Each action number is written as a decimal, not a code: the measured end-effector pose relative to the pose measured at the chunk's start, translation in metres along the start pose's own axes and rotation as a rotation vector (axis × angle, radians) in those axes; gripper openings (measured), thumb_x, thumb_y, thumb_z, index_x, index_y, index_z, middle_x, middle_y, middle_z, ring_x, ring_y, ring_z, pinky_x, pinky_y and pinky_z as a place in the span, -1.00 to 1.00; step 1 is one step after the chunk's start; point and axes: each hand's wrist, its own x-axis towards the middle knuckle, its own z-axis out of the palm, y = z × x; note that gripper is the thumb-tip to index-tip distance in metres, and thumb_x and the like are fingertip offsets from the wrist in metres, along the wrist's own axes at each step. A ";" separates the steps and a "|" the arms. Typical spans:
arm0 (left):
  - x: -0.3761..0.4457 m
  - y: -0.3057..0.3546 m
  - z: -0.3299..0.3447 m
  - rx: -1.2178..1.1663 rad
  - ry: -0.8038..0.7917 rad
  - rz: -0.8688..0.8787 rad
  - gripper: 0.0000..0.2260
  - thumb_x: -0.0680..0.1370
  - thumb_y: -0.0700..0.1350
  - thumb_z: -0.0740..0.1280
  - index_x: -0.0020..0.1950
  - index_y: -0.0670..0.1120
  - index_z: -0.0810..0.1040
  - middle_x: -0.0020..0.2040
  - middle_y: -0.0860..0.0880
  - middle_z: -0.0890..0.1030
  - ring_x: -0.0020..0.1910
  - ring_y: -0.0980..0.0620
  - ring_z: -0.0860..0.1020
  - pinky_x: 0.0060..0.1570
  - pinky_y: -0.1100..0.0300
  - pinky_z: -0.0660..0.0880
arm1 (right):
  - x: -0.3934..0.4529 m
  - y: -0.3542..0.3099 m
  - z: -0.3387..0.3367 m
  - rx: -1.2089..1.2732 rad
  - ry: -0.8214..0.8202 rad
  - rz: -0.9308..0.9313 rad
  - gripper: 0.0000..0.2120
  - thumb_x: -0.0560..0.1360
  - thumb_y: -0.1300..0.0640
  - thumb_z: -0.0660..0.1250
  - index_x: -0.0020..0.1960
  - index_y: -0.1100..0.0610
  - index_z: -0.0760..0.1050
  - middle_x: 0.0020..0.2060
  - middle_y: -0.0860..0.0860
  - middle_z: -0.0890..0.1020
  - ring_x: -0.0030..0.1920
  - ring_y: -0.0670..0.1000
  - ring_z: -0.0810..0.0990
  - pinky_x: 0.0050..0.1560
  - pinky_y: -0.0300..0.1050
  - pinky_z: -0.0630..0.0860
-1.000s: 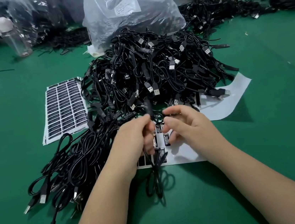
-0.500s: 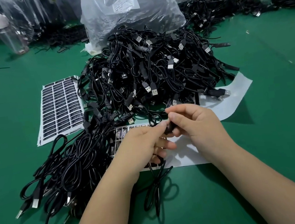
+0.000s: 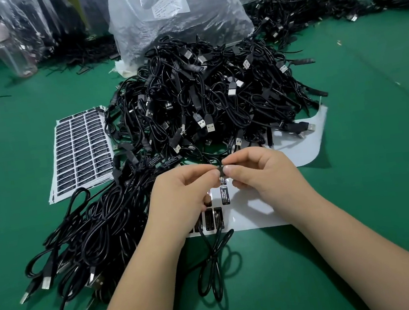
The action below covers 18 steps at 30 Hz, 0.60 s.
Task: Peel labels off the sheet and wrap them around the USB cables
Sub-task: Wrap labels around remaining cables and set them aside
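Note:
My left hand and my right hand meet fingertip to fingertip over a mostly bare white label sheet. Together they pinch a black USB cable with a black label at the pinch point; how far the label goes round the cable is hidden by my fingers. The cable's loops hang down toward me onto the green table. A few black labels remain on the sheet under my hands. A full label sheet lies to the left.
A big heap of black USB cables lies behind the hands, a second bundle of cables lies at the left. A clear plastic bag stands at the back, a bottle at the far left.
Both hands have risen a little from the sheet and drawn together. The right hand, which reached over the sheet a second ago, now pinches the cable opposite the left fingers.

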 end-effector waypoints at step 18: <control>0.013 -0.019 -0.002 0.135 0.121 -0.063 -0.83 0.56 -0.13 0.27 -0.21 -0.01 0.57 -0.39 0.02 0.57 -0.50 0.07 0.46 -0.38 -0.02 0.55 | -0.004 0.006 -0.012 -1.104 -0.217 -0.284 -0.56 0.38 -0.22 0.40 0.22 -0.11 0.56 0.20 -0.19 0.48 0.16 -0.13 0.21 0.16 -0.27 0.10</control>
